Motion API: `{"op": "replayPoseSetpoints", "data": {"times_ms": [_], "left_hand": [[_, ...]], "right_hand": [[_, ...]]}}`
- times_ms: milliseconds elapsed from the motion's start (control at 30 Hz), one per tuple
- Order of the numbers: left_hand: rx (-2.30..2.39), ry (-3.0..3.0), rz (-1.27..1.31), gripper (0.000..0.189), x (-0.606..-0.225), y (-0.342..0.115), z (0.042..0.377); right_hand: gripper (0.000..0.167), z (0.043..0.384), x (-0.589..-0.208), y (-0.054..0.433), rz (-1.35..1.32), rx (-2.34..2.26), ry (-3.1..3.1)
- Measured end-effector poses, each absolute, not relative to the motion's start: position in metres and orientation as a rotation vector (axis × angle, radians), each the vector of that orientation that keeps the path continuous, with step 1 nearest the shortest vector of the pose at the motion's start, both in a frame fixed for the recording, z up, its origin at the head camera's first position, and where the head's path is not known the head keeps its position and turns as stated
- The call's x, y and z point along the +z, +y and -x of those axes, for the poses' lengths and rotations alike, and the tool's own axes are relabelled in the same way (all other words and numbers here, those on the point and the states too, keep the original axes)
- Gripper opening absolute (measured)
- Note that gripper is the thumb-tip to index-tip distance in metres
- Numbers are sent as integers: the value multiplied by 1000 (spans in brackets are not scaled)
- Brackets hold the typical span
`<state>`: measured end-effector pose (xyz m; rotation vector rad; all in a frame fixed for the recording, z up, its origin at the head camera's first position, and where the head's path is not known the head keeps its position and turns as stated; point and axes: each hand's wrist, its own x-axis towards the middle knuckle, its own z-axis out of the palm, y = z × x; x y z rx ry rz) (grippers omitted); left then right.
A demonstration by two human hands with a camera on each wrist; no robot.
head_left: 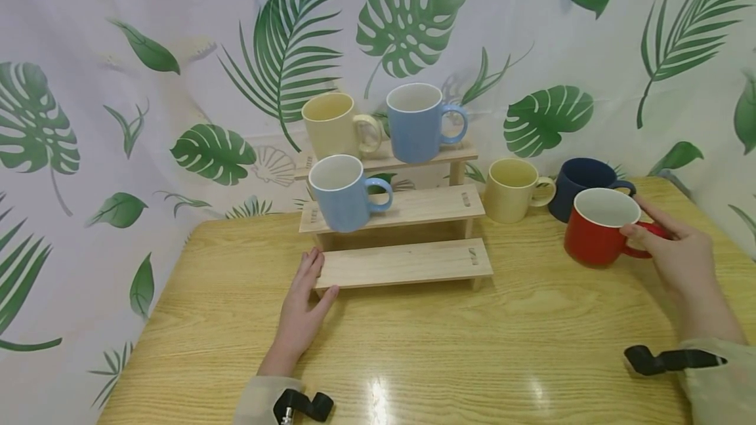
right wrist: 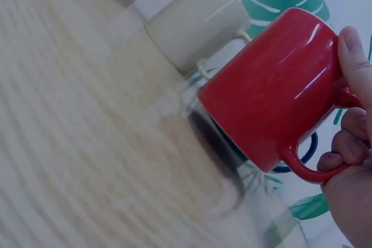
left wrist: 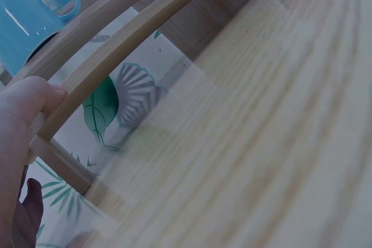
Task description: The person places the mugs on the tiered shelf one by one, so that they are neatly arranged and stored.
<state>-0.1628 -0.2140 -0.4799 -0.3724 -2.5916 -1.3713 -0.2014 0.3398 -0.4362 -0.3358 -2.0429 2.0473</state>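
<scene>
My right hand (head_left: pixel 688 254) holds a red mug (head_left: pixel 593 231) by its handle, thumb near the rim in the right wrist view. The mug is upright with a white inside and appears slightly off the table, in front of a navy mug (head_left: pixel 569 182). My left hand (head_left: pixel 304 307) grips the left end of the lowest board of a three-step wooden rack (head_left: pixel 401 264), thumb at the front edge. On the middle step, at the left, stands a light blue mug (head_left: pixel 339 199). The top step carries a pale yellow mug (head_left: pixel 331 133) and another blue mug (head_left: pixel 413 126).
A second yellow mug (head_left: pixel 508 195) stands on the wooden table (head_left: pixel 472 353), just right of the rack and left of the navy mug. Behind everything hangs a white cloth (head_left: pixel 195 90) with green leaf prints.
</scene>
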Motion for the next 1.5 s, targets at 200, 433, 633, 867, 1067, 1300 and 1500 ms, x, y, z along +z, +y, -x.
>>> {"op": "replayPoseSetpoints", "data": {"times_ms": [200, 433, 633, 867, 1067, 1300, 1500], "left_hand": [[-1365, -2585, 370, 66, -478, -216, 162], [-1348, -2584, 374, 67, -480, -217, 163], [-1352, -2577, 367, 67, -481, -217, 162], [-1351, -2574, 367, 66, -480, -216, 161], [-1353, -2583, 379, 66, -481, -214, 163], [-1354, -2573, 372, 65, -483, -215, 164], [-1356, -2575, 372, 65, -482, -216, 164]], "right_hand": [[54, 202, -421, 326, 164, 2312, -1708], [49, 200, -402, 305, -4, 2479, -1530], [48, 196, -389, 285, -60, 2465, -1590], [45, 191, -379, 258, -209, 2472, -1533], [43, 191, -372, 240, -304, 2492, -1472], [43, 202, -360, 211, -381, 2459, -1574], [43, 210, -351, 185, -356, 2450, -1645]]}}
